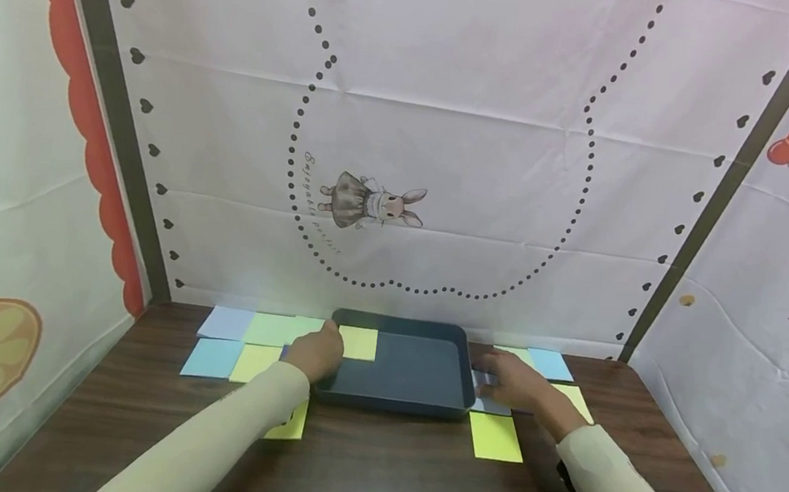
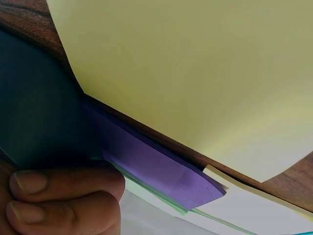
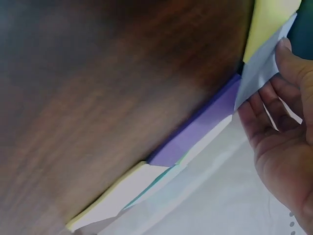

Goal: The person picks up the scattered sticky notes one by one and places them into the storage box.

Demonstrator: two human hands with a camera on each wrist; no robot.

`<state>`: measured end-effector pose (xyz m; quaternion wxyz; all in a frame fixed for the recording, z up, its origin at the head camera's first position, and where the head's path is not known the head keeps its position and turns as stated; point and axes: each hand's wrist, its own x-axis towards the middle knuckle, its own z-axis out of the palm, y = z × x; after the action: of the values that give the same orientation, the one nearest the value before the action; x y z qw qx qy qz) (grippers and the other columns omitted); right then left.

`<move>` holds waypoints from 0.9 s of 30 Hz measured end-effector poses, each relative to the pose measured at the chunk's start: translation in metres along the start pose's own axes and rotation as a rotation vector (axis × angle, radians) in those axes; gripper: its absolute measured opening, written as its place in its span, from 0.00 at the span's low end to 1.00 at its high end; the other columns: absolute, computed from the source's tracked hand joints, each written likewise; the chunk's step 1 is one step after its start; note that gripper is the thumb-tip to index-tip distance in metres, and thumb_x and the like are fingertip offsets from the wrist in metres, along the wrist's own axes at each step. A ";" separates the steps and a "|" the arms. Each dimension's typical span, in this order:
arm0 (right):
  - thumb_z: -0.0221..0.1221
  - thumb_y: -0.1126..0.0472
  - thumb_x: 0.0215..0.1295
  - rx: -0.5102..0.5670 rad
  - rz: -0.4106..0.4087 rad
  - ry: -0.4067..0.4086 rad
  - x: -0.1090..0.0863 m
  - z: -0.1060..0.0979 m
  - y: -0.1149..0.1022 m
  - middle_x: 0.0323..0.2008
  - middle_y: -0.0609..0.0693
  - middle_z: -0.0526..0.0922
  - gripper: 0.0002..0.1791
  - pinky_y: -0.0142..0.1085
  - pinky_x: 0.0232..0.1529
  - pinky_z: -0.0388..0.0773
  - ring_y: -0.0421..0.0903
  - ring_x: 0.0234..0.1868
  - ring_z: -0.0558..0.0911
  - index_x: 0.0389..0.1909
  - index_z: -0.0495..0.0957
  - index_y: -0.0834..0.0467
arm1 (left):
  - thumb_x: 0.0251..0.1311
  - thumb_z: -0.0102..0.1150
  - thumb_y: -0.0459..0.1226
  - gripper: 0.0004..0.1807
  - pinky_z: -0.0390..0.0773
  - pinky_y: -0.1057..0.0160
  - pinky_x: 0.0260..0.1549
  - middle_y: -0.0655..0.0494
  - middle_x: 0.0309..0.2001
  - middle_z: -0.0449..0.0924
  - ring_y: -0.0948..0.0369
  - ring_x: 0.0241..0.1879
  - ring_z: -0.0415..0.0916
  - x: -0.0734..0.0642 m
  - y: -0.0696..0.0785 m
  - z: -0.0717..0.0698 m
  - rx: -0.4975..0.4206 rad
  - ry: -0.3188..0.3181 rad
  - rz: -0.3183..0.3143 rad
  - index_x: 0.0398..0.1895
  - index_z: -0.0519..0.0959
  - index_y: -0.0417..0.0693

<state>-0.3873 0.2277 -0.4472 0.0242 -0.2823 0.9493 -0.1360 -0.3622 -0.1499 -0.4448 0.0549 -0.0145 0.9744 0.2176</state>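
Observation:
A dark blue-grey tray sits at the back of the table between both hands. At its left side, my left hand has its fingers curled at the edge of a yellow sticky note inside the tray's left end; the fingertips' contact is hidden. The left wrist view shows those curled fingers close against the tray. Beyond the tray's right rim, my right hand pinches a grey-blue sticky note, thumb on its face and the other fingers behind it.
Light blue, green, lilac and yellow sticky notes lie in rows left of the tray. Others, with a blue one and a yellow one, lie to its right. A purple note shows near the right hand. A printed curtain stands behind.

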 end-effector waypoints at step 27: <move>0.74 0.73 0.66 0.050 0.027 -0.083 0.025 -0.033 -0.006 0.39 0.51 0.94 0.07 0.46 0.48 0.91 0.46 0.42 0.91 0.40 0.90 0.60 | 0.87 0.33 0.35 0.30 0.87 0.40 0.47 0.35 0.38 0.88 0.44 0.38 0.86 -0.002 0.000 -0.005 0.003 0.014 0.008 0.84 0.58 0.26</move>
<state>-0.4097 0.2174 -0.4129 0.0723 -0.2743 0.9475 -0.1474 -0.3610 -0.1520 -0.4397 0.0473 -0.0120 0.9752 0.2160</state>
